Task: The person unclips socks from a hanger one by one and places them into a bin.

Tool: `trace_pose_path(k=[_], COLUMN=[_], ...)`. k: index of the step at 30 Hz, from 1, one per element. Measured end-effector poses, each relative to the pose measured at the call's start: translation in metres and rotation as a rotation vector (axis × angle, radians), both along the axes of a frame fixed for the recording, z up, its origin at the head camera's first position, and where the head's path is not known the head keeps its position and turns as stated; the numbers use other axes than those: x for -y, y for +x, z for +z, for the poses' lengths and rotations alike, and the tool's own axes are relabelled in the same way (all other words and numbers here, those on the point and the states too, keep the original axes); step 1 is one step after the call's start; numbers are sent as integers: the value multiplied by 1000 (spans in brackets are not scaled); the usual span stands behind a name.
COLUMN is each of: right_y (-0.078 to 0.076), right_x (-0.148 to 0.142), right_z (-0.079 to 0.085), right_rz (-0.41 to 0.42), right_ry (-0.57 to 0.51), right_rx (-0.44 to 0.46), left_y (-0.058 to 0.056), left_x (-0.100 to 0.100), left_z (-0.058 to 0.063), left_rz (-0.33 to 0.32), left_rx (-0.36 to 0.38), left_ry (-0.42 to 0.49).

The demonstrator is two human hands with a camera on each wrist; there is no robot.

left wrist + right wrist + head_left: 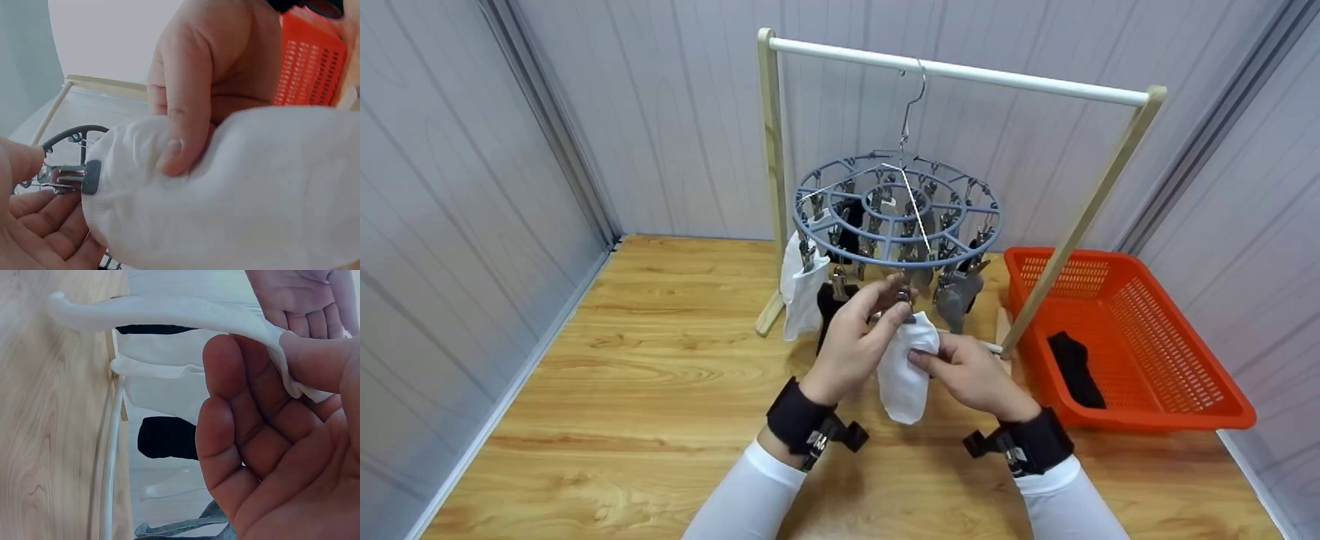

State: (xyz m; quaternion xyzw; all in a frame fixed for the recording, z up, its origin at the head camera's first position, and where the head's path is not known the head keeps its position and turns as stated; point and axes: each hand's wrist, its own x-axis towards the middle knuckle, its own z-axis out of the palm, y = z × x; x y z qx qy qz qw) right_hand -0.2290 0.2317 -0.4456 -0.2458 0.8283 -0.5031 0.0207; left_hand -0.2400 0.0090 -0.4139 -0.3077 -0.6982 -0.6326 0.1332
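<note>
A white sock hangs down from a metal clip at the front of a round grey drying hanger. The clip's dark tip overlaps the sock's cuff in the left wrist view. My left hand pinches that clip between thumb and fingers. Just below the cuff, my right hand grips the sock, its thumb on the near face and the other fingers behind the fabric. Other white socks, a black sock and grey socks hang from clips around the ring.
The hanger's hook sits on the white rail of a wooden-legged stand. At the right, an orange basket on the wood-grain surface holds a black sock. Pale panel walls surround the surface.
</note>
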Motion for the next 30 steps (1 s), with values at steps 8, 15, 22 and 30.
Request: trace_pose_path(k=[8, 15, 22, 30], right_y=[2, 4, 4, 3], right_x=[3, 5, 6, 6], right_z=[1, 2, 1, 0], right_rz=[4, 11, 12, 4], right_ry=[8, 0, -6, -11], right_rx=[-18, -32, -19, -42], left_y=[0, 0, 1, -1], left_x=[0, -2, -4, -6], left_z=[3, 1, 0, -2], left_rz=[80, 111, 121, 116], left_rx=[49, 45, 64, 70], left_ry=[16, 25, 56, 107])
